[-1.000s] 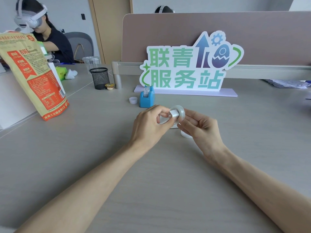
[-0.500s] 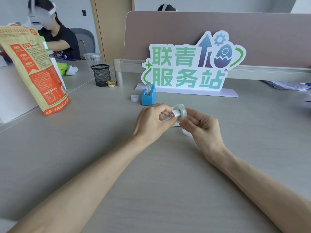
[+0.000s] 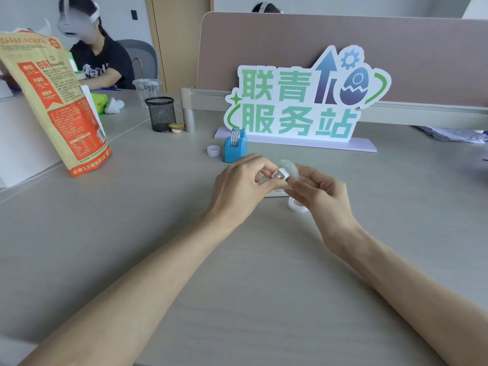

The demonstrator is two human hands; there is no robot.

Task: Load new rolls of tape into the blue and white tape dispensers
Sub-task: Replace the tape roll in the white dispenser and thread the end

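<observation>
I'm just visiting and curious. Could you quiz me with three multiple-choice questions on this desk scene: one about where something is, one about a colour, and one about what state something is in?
1. Where does the black mesh pen cup stand?
A. to the left of the blue tape dispenser
B. on top of the green sign
C. in the person's lap

2. What colour is the small loose core lying beside the blue dispenser?
A. red
B. white
C. black

3. What is the state of the clear tape roll?
A. lying flat on the desk
B. already seated in the blue dispenser
C. held up between the left hand and right hand

Answers: 1 A, the cup stands left of the dispenser and farther back. 2 B, it shows plain white. 3 C, fingers of both hands grip it above the desk.
</observation>
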